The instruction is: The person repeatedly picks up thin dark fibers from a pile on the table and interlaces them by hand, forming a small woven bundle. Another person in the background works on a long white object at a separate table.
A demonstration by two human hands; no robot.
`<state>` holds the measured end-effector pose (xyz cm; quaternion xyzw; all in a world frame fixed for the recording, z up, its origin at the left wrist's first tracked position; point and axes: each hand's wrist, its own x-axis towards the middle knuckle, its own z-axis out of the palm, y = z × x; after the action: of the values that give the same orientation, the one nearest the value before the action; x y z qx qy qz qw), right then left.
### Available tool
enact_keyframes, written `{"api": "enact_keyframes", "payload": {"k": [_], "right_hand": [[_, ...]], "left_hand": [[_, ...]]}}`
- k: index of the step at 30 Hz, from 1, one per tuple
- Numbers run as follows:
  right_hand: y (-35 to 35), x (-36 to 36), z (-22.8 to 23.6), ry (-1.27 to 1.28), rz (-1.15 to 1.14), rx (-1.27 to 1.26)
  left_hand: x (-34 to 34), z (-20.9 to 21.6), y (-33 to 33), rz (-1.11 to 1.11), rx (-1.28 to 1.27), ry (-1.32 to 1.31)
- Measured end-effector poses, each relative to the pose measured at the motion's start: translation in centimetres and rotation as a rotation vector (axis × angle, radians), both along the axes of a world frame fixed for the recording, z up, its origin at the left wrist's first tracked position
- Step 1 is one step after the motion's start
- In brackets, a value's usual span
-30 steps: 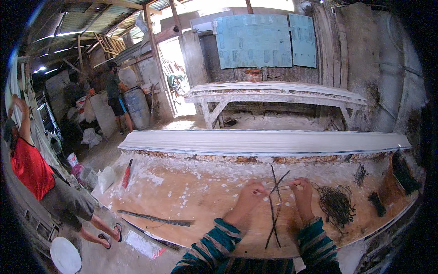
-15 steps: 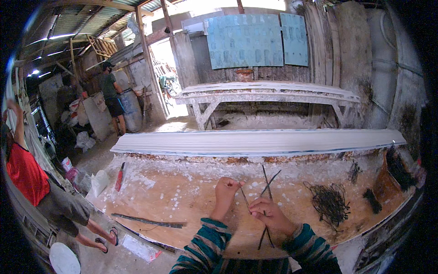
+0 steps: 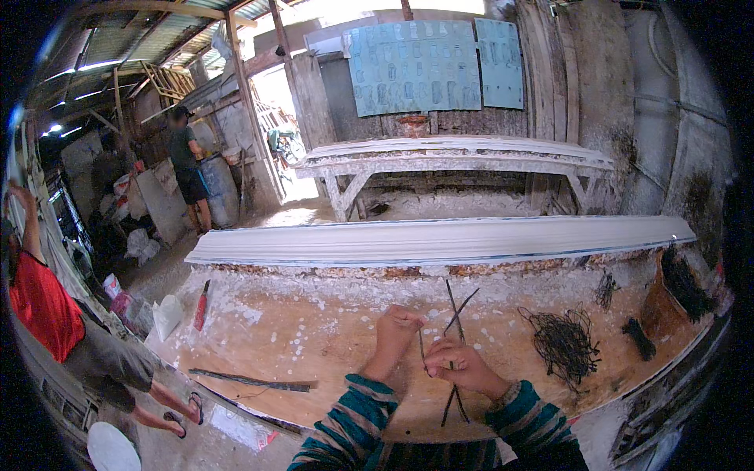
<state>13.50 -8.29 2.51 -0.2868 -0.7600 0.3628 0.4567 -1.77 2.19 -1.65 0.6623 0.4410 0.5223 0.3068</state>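
Between my two hands runs a short, thin dark strand [image 3: 422,345], which looks like a piece of cord. My left hand [image 3: 395,334] pinches its upper end, and my right hand [image 3: 458,366] is closed on the lower end. Both hands are over the middle of the wooden worktable [image 3: 314,345]. Two dark, narrow strips [image 3: 450,293] lie crossed beneath my right hand, which covers part of them. To its right sits a loose tangle of black cord [image 3: 564,339].
A long white moulding [image 3: 440,242] spans the table's far side. At right are a brown container [image 3: 657,297] of black strands and a small black bundle [image 3: 639,339]. A red-handled tool [image 3: 202,308] and dark strips [image 3: 251,381] lie left. A person in red [image 3: 43,306] stands at left.
The whole view has shifted slightly. Both hands keep their hold on the strand, which now hangs more upright between them. The person in red has an arm still raised.
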Motion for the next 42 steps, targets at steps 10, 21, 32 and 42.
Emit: {"api": "enact_keyframes", "payload": {"k": [10, 21, 32, 42], "right_hand": [[-0.6, 0.5, 1.7, 0.154, -0.231, -0.150], [4.3, 4.3, -3.5, 0.241, -0.778, 0.065], [5.3, 5.6, -4.8, 0.271, -0.728, -0.135], [5.2, 5.7, -4.9, 0.336, -0.637, -0.181]], "left_hand": [[1.4, -1.5, -0.3, -0.249, -0.060, -0.130], [3.7, -0.1, -4.1, -0.852, -0.025, -0.169], [4.1, 2.6, -7.2, -1.013, -0.073, 0.042], [4.5, 2.2, -8.0, -1.095, -0.147, -0.057]]}}
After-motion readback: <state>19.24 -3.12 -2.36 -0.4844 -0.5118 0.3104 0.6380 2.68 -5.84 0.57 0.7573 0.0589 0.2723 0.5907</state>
